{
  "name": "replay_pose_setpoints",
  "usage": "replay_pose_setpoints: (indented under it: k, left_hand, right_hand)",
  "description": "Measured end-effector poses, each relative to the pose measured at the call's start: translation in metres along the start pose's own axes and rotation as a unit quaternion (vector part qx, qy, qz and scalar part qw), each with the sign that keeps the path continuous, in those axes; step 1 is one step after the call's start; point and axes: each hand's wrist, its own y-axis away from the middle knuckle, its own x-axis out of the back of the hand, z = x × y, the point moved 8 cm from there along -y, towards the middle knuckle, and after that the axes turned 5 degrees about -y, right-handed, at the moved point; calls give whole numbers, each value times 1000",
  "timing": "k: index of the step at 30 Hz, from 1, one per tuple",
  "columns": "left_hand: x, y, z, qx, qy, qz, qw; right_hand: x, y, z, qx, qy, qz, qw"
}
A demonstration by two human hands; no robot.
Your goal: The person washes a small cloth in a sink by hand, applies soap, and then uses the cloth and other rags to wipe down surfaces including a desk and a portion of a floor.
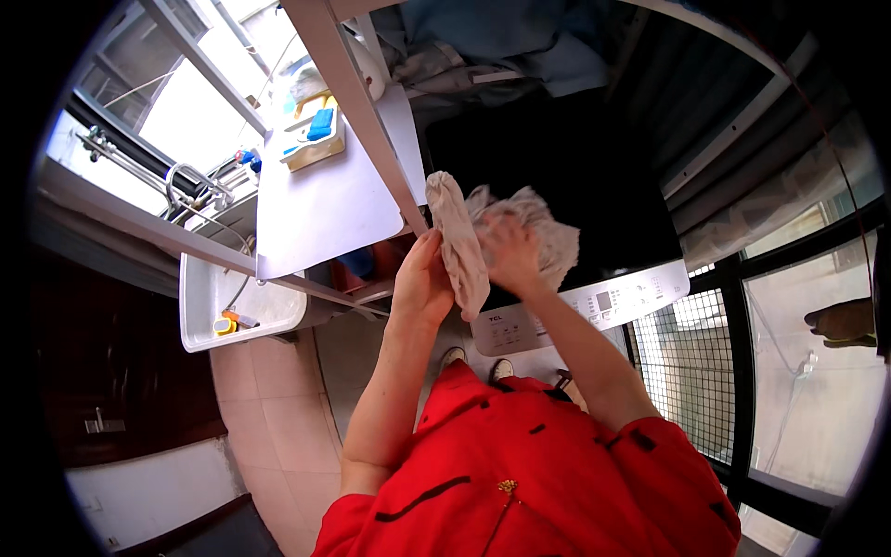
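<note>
The left hand (pixel 419 283) held a long pale cloth (pixel 458 246), thumb and fingers closed about it, so that it stood nearly upright with its upper end rising beyond the grip. Just right of that hold, the right hand (pixel 510 243) lay over a crumpled pale cloth (pixel 555 243), its fingers blurred; whether they pinched the fabric or only pressed on it could not be told. The crumpled cloth spread out to the right of those fingers and against the dark top (pixel 557 139) of an appliance; whether the two pale pieces were joined could not be told either. Below the right hand, passing behind its forearm, ran the appliance's light control panel (pixel 640 290). Left of the left hand stood a pale post (pixel 364 111), and beyond that a white tabletop (pixel 325 218) carrying a small box (pixel 316 156) with a blue item (pixel 321 123) in it. Farther left and slightly lower than the left grip was a white basin (pixel 192 306) with a yellow-and-orange object (pixel 225 326) inside
</note>
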Motion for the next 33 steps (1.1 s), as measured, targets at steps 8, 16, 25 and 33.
replay_pose_setpoints:
  k: [8, 16, 25, 33]
  left_hand:
    - [17, 39, 17, -62, -34, 39, 997]
    - [37, 81, 52, -61, 146, -17, 987]
    - [50, 111, 121, -142, 63, 3, 988]
    - [87, 184, 189, -249, -178, 77, 949]
  right_hand:
    - [32, 54, 34, 45, 0, -79, 996]
    - [128, 145, 264, -390, 82, 32, 916]
    - [45, 85, 37, -136, 92, 5, 986]
    - [-18, 20, -181, -61, -463, -196, 862]
